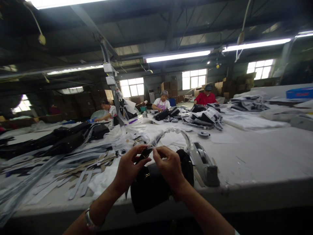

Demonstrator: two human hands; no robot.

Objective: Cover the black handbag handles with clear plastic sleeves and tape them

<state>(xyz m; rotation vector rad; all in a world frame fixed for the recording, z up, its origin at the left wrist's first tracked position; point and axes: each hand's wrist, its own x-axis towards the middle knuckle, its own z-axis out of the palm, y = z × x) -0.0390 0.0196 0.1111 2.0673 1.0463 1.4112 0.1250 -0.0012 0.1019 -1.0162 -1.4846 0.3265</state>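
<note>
A black handbag (149,192) lies at the table's near edge, its arched handle (182,130) covered in clear and whitish plastic wrap. My left hand (130,163) is closed, thumb and fingers gripping the dark end of the bag's handle near some shiny metal. Close beside it, my right hand (170,164) pinches clear plastic wrap at the handle's base, fingertips almost touching the left ones. The right hand and forearm hide part of the bag. A grey tape dispenser (210,173) stands just right of the bag.
Cardboard strips (80,182) and crumpled plastic lie on the left, near a pile of black bags (66,137). Black pieces with white wrapping (205,117) are heaped farther back. A metal post (114,94) rises from the table. Several people sit across it.
</note>
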